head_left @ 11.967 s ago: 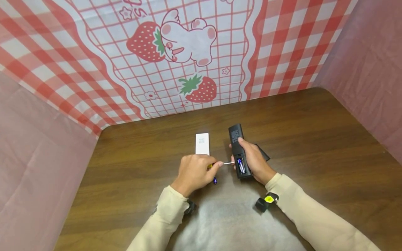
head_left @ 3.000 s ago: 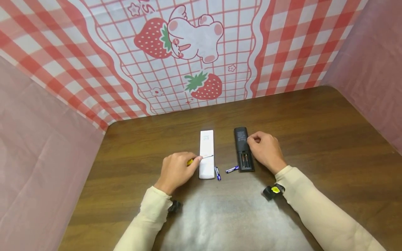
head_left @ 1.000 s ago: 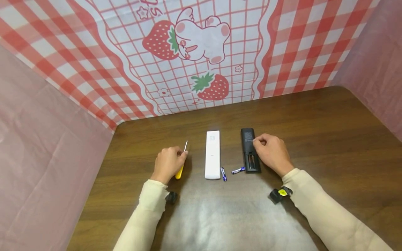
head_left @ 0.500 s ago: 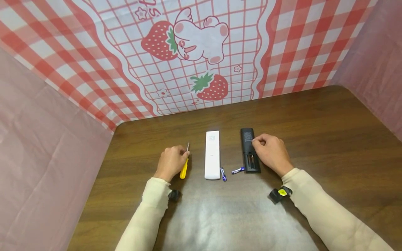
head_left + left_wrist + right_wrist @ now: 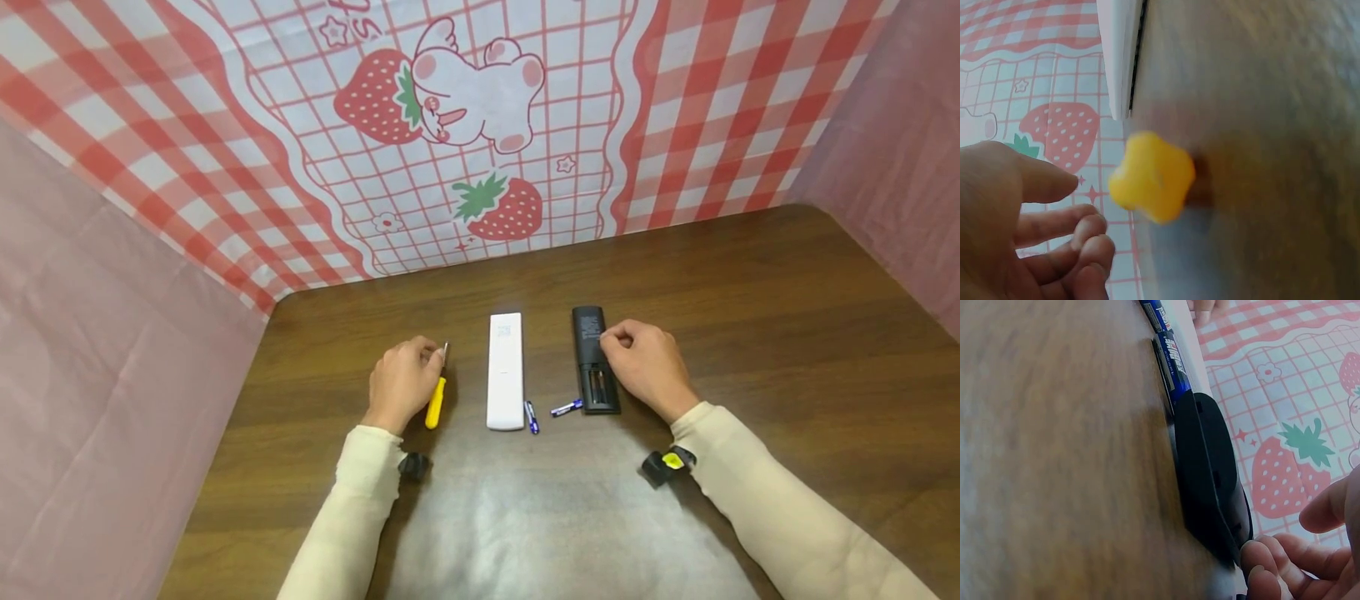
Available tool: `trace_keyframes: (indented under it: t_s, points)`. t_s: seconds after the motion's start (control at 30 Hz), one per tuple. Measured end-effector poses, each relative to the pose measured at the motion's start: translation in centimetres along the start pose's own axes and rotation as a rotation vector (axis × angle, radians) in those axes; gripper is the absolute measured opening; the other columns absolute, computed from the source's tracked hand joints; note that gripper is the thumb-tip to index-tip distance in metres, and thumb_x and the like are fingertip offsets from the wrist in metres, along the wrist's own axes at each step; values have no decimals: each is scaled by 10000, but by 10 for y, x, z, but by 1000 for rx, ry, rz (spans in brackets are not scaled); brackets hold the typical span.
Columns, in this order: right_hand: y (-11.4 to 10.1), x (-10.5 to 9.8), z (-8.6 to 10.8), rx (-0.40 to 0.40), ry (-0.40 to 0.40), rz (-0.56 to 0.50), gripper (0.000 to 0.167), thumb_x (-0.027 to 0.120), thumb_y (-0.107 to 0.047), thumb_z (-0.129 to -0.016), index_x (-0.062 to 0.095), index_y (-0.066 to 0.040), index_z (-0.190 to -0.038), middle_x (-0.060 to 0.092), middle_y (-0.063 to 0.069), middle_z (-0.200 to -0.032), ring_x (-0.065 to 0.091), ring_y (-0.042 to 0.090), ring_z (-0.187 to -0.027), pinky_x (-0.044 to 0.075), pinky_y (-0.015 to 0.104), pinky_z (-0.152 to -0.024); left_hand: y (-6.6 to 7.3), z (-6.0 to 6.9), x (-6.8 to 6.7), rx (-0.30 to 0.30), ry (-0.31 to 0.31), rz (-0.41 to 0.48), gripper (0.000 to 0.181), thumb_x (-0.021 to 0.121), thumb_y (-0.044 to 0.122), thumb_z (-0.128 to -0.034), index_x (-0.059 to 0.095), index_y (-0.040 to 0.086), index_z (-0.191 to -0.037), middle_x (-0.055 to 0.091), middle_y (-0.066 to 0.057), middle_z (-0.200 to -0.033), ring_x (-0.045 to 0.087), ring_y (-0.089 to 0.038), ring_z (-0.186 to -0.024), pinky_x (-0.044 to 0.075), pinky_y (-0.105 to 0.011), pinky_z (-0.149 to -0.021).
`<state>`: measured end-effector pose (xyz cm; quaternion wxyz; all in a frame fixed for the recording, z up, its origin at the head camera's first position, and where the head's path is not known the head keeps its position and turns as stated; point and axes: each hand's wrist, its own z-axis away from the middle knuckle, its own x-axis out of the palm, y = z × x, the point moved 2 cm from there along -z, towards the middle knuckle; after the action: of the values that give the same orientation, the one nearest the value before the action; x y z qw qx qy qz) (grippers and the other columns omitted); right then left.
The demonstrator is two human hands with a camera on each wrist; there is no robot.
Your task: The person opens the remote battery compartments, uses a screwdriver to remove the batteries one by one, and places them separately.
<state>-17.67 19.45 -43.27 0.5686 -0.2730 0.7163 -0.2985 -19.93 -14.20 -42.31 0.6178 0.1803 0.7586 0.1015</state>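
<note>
A yellow-handled screwdriver (image 5: 435, 405) lies left of the white remote control (image 5: 506, 375). My left hand (image 5: 403, 385) is beside its shaft, fingers loosely curled; in the left wrist view, the thumb stands apart from the fingers and the yellow handle (image 5: 1152, 177) is clear of them. My right hand (image 5: 647, 364) rests at the right side of the black remote control (image 5: 589, 333), thumb apart from the bent fingers, whose tips (image 5: 1259, 556) touch or nearly touch its edge. The remote lies back up, its battery compartment (image 5: 597, 386) uncovered.
Two blue batteries lie between the remotes: one battery (image 5: 532, 417) beside the white remote, the other battery (image 5: 566, 407) against the black one's lower left. A checked strawberry-print cloth (image 5: 480, 125) hangs behind the brown wooden table (image 5: 712, 292).
Earlier my right hand held the black remote while my left worked the screwdriver at its batteries. The screwdriver then moved left past the white remote, was laid down, and my left fingers let go.
</note>
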Motion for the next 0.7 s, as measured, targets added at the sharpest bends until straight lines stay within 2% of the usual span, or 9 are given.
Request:
trace_keyframes:
  t_s: [0.13, 0.43, 0.63, 0.7]
  points:
    - [-1, 0, -1, -7, 6, 5, 230, 566, -194, -928, 748, -56, -953, 721, 88, -870, 634, 271, -782, 446, 395, -715, 3, 0, -2, 18, 38, 7, 224, 621, 357, -959, 753, 192, -1034, 705, 36, -888, 663, -206, -766, 509, -448, -627]
    - [-6, 0, 2, -27, 4, 3, 246, 574, -227, -952, 741, -47, -969, 713, 72, -843, 629, 253, -765, 447, 382, -710, 9, 8, 1, 50, 5, -17, 221, 608, 372, -971, 776, 231, -999, 725, 52, -868, 665, -211, -709, 494, -443, -582]
    - [-19, 1, 8, -81, -16, 44, 233, 574, -239, -964, 729, -66, -984, 719, 59, -857, 643, 232, -754, 481, 415, -699, 9, 12, 2, 49, -3, -14, 217, 609, 379, -967, 776, 241, -980, 714, 69, -836, 638, -197, -659, 471, -425, -552]
    - [-24, 4, 10, -106, -25, 62, 219, 571, -236, -966, 725, -82, -975, 704, 45, -827, 630, 220, -720, 482, 410, -661, 9, 13, 2, 48, -5, -9, 214, 614, 376, -967, 778, 240, -983, 712, 73, -831, 633, -189, -656, 467, -418, -549]
